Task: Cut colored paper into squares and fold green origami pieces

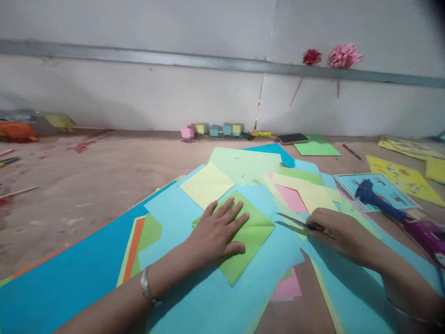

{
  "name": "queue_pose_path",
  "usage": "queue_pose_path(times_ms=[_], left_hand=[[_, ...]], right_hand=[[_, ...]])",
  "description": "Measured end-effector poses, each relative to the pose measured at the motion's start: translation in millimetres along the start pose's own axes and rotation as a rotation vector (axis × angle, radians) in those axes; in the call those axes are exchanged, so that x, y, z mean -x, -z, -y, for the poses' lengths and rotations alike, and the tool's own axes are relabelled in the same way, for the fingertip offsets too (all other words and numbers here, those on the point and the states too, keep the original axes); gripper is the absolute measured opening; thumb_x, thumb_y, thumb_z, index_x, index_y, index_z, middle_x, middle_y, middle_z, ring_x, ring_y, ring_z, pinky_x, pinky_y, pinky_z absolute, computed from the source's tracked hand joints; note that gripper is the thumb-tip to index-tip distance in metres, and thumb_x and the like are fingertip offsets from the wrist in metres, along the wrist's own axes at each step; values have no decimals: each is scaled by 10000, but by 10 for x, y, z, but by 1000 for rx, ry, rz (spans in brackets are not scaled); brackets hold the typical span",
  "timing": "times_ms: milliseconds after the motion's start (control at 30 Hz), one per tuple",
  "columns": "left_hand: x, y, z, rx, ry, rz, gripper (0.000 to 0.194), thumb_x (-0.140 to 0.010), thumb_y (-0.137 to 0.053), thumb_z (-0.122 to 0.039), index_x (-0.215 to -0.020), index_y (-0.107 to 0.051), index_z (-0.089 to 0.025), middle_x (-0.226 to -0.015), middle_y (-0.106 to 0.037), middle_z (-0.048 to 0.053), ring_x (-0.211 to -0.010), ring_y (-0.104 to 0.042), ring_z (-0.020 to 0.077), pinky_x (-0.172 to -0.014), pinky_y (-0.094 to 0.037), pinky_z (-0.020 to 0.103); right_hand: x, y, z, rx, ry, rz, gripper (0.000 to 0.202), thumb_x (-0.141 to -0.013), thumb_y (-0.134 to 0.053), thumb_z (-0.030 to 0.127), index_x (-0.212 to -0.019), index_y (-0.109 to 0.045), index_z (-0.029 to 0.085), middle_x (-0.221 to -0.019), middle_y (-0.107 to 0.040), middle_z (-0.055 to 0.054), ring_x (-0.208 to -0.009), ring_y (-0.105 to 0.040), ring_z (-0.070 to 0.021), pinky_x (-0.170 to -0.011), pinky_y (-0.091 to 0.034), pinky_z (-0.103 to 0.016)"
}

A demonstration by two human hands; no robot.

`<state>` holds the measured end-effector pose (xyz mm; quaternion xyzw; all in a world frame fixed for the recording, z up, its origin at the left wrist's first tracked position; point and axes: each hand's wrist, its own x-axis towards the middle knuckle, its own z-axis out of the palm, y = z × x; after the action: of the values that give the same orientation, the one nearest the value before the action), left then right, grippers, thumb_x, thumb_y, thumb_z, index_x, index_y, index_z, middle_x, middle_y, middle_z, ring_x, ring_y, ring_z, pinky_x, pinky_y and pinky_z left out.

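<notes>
A person's left hand lies flat, its fingers spread wide on a creased green paper square, which rests upon light blue sheets on the tabletop, the right hand grips scissors, blades near the square's right corner

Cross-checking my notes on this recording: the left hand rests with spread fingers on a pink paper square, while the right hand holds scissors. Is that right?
Not quite: the paper square under the left hand is green, as the head view shows. The right hand does hold scissors.
</notes>
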<state>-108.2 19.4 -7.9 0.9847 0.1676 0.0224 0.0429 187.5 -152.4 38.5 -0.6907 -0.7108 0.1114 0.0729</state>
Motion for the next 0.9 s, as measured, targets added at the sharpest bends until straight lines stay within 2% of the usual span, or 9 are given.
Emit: queue_pose_path(times_ms=[100, 267, 467, 567, 667, 733, 800, 867, 900], left_hand=[[-9, -66, 7, -7, -15, 14, 696, -915, -405, -677, -1488, -395, -284, -1571, -337, 116, -1446, -305, 316, -1164, -97, 574], [-4, -120, 5, -14, -31, -29, 683, -922, -413, -659, -1484, -405, -272, -1568, -342, 114, -1431, -341, 314, -1174, -98, 570], [5, -101, -11, 61, -24, -93, 470, -993, -432, -463, -1429, -488, -299, -1550, -386, 93, -1418, -371, 306, -1132, -291, 525], [-2, -79, -7, 163, -109, -169, 387, -977, -473, -445, -1304, -621, -300, -1473, -504, 91, -1363, -444, 336, -1065, -390, 523], [-10, -72, -8, 270, -210, -257, 341, -979, -465, -454, -1103, -723, -270, -1323, -637, 86, -1253, -558, 299, -988, -476, 456], [-11, -72, -13, 244, -134, -342, 355, -973, -479, -453, -1128, -700, -223, -1313, -636, 121, -1249, -556, 312, -978, -482, 469], [-9, -71, -20, 146, 34, -408, 461, -933, -557, -458, -1269, -606, -147, -1358, -584, 190, -1299, -491, 378, -999, -450, 535], [-7, -64, -26, 76, 164, -426, 615, -869, -659, -447, -1357, -505, -105, -1334, -585, 223, -1303, -462, 425, -998, -427, 578], [-6, -58, -29, 73, 195, -430, 654, -843, -699, -420, -1372, -473, -110, -1289, -614, 213, -1271, -490, 418, -986, -432, 572]], right_hand=[[-16, -7, 14, 2, -1, 3, 123, -887, -471, 184, -855, -587, 208, -826, -620, -49, -743, -591, -196, -632, -398, -281], [-35, -13, 48, -1, 5, 20, 126, -877, -468, 174, -846, -586, 206, -822, -616, -51, -731, -584, -193, -625, -394, -280], [-53, -30, 55, -33, 9, 29, 126, -898, -464, 200, -858, -583, 199, -836, -622, -56, -748, -590, -197, -639, -403, -288], [-56, -37, 40, -38, 19, 7, 126, -896, -465, 205, -859, -586, 198, -836, -629, -61, -746, -594, -200, -634, -405, -289], [-53, -48, 26, -39, 22, -6, 129, -895, -461, 201, -863, -586, 198, -838, -633, -63, -749, -597, -199, -639, -411, -290], [-50, -54, 21, -38, 22, -7, 128, -898, -460, 204, -860, -582, 198, -836, -631, -63, -747, -596, -198, -639, -412, -289], [-50, -55, 22, -38, 26, -7, 128, -900, -461, 207, -854, -580, 199, -831, -630, -63, -742, -596, -198, -635, -412, -289], [-52, -51, 28, -41, 32, -14, 124, -897, -466, 207, -845, -578, 202, -823, -631, -61, -734, -598, -198, -629, -413, -287], [-54, -47, 32, -45, 36, -18, 121, -895, -471, 208, -839, -578, 203, -818, -631, -60, -729, -600, -198, -625, -413, -286]])
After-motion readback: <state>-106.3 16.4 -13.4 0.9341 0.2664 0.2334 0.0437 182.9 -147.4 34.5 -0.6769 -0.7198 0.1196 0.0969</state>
